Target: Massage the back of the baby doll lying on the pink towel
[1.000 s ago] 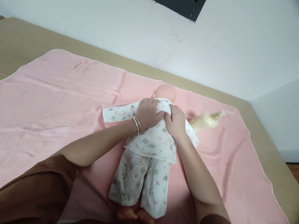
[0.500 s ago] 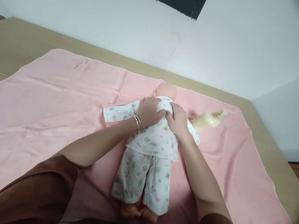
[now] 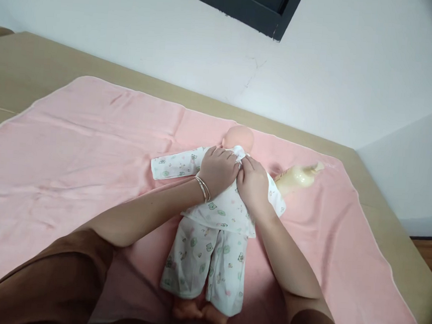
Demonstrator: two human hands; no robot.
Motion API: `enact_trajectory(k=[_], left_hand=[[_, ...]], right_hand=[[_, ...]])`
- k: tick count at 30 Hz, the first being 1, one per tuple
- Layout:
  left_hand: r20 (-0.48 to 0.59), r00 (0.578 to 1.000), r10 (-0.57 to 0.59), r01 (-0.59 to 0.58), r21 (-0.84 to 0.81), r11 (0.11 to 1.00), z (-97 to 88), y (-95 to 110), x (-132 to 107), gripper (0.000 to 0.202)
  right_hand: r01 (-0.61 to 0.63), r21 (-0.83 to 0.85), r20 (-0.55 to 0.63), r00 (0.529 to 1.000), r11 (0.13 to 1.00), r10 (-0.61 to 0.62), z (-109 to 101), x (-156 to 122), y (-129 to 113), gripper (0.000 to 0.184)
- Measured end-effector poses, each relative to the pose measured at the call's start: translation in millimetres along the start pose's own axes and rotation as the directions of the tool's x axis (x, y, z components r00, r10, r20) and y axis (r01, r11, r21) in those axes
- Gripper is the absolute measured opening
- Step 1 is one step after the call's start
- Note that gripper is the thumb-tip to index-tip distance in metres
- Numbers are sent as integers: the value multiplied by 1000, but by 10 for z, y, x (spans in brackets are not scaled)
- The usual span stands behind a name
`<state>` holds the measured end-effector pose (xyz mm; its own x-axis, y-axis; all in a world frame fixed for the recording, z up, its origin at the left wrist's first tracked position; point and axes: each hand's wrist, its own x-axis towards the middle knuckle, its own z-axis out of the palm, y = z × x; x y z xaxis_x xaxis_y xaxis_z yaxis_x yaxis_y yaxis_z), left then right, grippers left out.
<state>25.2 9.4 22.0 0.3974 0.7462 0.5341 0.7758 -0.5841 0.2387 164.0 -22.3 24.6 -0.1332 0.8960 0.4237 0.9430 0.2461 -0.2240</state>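
Observation:
A baby doll (image 3: 239,138) lies stretched out, its bald head at the far end and its bare feet toward me. It wears a white printed shirt (image 3: 221,213) and matching trousers (image 3: 192,260). My left hand (image 3: 219,169), with bangles at the wrist, is closed on the cloth near the shirt's neck. Close beside it, my right hand (image 3: 252,181) is closed on the same part of the shirt. A white fold of cloth bunches up between the fingertips. The exact grip of the fingertips is partly hidden.
Beneath the doll a pink blanket (image 3: 101,138) covers much of the wooden table (image 3: 59,57). A cream-coloured pump bottle (image 3: 299,177) lies on its side to the right, near the doll's sleeve. A white wall (image 3: 194,55) stands behind the table.
My hands lay with fingers spread flat on the doll's upper body; now the fingers have curled and gathered the shirt at the neck. The collar is bunched up. The view has shifted slightly.

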Motion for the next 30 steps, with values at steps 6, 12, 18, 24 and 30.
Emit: enact_trajectory(k=[6,12,18,24,30], left_hand=[[69,987,-142,146,-60,987,79,-89,84,37],[43,999,-33,36,-70,997,75,-81,77,30],[26,995,-98,99,-44,994,35,-15,29,29],[60,993,-103,108,-74,991,130,-116,99,40],[-35,999,-38,36,-58,998,82,-41,9,30]], right_hand=[[-87,105,7,996,991,87,71,93,243,43],[-20,25,80,997,999,18,28,94,189,47],[-88,-70,47,995,994,91,5,-29,-14,47],[-124,58,154,981,991,114,47,79,220,54],[-61,-61,94,993,996,66,-24,-35,-26,49]])
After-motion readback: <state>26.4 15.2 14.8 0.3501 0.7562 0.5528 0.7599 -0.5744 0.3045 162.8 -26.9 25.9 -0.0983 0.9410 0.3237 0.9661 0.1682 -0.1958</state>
